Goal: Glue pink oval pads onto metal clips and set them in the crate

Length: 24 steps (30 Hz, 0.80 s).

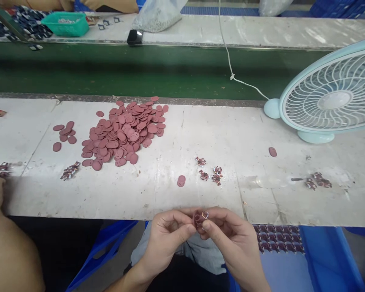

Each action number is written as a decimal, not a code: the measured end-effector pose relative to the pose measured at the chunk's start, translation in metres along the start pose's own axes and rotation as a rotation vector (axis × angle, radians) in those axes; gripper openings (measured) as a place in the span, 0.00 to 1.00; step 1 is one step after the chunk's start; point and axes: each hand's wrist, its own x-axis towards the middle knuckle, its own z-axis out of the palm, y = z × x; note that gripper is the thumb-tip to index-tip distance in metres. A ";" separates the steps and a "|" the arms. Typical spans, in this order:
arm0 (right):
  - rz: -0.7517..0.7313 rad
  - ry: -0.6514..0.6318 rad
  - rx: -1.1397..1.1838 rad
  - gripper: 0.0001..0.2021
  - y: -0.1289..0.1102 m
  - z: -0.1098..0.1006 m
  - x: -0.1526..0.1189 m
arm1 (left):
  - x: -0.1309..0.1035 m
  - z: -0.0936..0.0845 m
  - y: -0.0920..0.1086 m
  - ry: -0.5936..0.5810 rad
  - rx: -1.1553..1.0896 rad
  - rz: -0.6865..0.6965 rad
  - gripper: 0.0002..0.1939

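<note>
- Scuffed white worktop, with a pale-blue fan at two o'clock from the hands and a heap of maroon ovals at ten.
- Left hand and right hand meet over the near edge, thumbs and fingertips pinching a small maroon piece between them; loose dark figures lie towards twelve.
- Best, I judge, to back it with the forefingers and press lightly with the thumbs, sparing its pale trim.
- That trim points towards two o'clock; fingers cover too much to settle the long axis.
</note>
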 end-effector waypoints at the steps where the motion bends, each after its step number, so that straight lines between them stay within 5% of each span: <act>1: 0.011 -0.006 0.028 0.03 0.002 -0.004 -0.001 | 0.000 0.000 0.000 -0.015 0.015 0.005 0.01; 5: -0.055 0.059 0.155 0.04 0.014 -0.033 -0.012 | 0.009 -0.008 0.014 -0.047 0.276 0.121 0.07; 9: -0.206 0.292 0.167 0.07 0.022 -0.082 -0.040 | 0.043 -0.025 0.043 0.024 1.116 0.515 0.14; 12: -0.236 0.511 0.063 0.10 0.036 -0.125 -0.070 | 0.067 -0.030 0.055 -0.050 1.525 0.637 0.11; 17: -0.005 0.781 -0.307 0.16 0.093 -0.181 -0.117 | 0.074 -0.026 0.054 -0.074 1.666 0.674 0.09; 24: 0.303 0.777 -0.612 0.14 0.190 -0.208 -0.135 | 0.069 -0.011 0.049 0.065 1.737 0.697 0.13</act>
